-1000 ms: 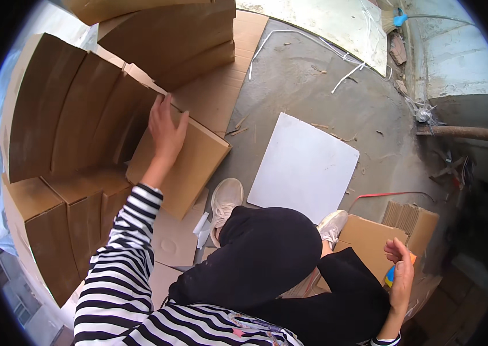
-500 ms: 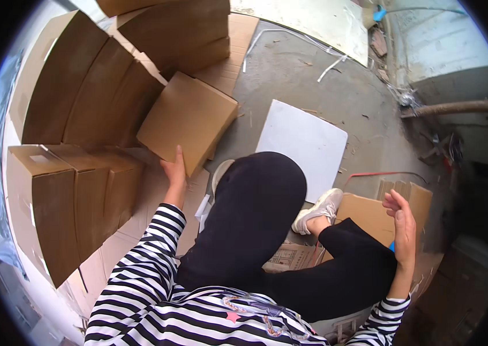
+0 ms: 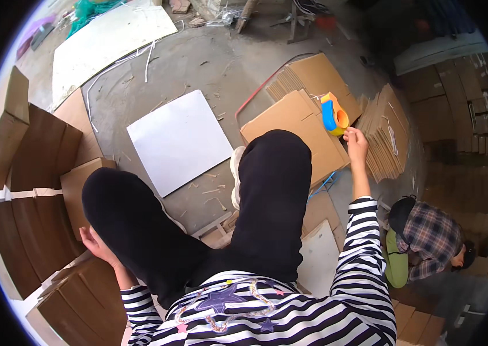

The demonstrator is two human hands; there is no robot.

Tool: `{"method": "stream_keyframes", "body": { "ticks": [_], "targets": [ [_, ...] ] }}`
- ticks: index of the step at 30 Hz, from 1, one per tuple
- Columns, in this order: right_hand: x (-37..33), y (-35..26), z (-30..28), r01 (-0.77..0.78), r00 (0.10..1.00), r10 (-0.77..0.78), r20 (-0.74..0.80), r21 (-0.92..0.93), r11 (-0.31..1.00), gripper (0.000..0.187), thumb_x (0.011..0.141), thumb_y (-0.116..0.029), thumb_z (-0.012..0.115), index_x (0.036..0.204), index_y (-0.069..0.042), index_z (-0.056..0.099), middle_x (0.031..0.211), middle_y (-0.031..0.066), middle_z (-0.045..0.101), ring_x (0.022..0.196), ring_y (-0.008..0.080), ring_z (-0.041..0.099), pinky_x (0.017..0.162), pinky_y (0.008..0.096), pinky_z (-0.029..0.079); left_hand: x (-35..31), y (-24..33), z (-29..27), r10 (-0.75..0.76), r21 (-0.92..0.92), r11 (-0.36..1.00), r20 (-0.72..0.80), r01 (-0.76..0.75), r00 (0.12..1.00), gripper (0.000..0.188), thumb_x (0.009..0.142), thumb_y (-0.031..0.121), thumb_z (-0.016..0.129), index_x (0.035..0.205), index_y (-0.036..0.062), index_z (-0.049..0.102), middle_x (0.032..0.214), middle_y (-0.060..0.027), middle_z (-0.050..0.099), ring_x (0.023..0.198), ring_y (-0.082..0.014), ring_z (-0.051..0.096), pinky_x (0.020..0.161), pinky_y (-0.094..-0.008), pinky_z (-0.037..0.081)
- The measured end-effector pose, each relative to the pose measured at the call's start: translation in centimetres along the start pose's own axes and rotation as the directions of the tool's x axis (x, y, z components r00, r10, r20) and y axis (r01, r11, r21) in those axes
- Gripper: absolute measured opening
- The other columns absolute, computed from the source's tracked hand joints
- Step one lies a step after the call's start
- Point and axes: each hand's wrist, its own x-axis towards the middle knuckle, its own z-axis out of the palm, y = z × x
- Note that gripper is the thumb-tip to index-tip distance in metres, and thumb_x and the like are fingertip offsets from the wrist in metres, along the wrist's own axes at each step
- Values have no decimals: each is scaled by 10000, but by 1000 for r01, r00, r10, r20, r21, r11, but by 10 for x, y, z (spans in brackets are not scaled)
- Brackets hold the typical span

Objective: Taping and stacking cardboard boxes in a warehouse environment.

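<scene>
My right hand (image 3: 357,145) reaches out over a stack of flat cardboard (image 3: 290,124), its fingers closed at the near end of a tape dispenser (image 3: 329,118). The dispenser is blue and orange with a yellow part. On the other side, my left hand (image 3: 101,248) is low beside my left knee, fingers apart, close to a closed brown carton (image 3: 72,183). My knee hides part of that carton, and I cannot tell whether the fingertips touch it.
Brown cartons (image 3: 39,147) stand in rows on the left. A white square board (image 3: 180,141) lies on the concrete floor ahead. More flattened cardboard (image 3: 385,135) is stacked at the right. A person in a plaid shirt (image 3: 431,236) crouches at the far right.
My view has swung to the right. My left hand has come off the carton's top and dropped beside my knee. My right hand has reached out to the tape dispenser.
</scene>
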Motion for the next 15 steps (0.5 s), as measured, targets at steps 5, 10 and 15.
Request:
{"method": "stream_keyframes", "body": {
  "ticks": [5, 10, 15],
  "targets": [
    [14, 78, 43, 62, 975, 60, 214, -522, 851, 320, 830, -257, 491, 1047, -69, 634, 1078, 169, 620, 1037, 304, 574, 897, 385, 445, 19, 138, 44, 276, -10, 961, 9, -276, 961, 340, 969, 144, 442, 1275, -4, 436, 1275, -112, 512, 1107, -185, 530, 928, -281, 425],
    [30, 122, 58, -126, 975, 221, 34, -733, 669, 405, 789, -346, 537, 1068, -66, 623, 1089, 198, 591, 1071, 338, 543, 917, 413, 431, -3, 194, 93, 443, 5, 892, 195, -453, 875, 338, 971, 93, 402, 1284, -35, 419, 1291, -145, 499, 1132, -222, 526, 964, -312, 408],
    [37, 132, 53, -153, 928, 355, 116, -749, 644, 436, 771, -395, 595, 1003, -27, 610, 943, 197, 634, 947, 331, 598, 820, 430, 463, -5, 192, 111, 448, 90, 860, 335, -502, 829, 339, 963, 80, 426, 1280, -42, 424, 1308, -136, 484, 1125, -210, 529, 943, -293, 424]
  ]
}}
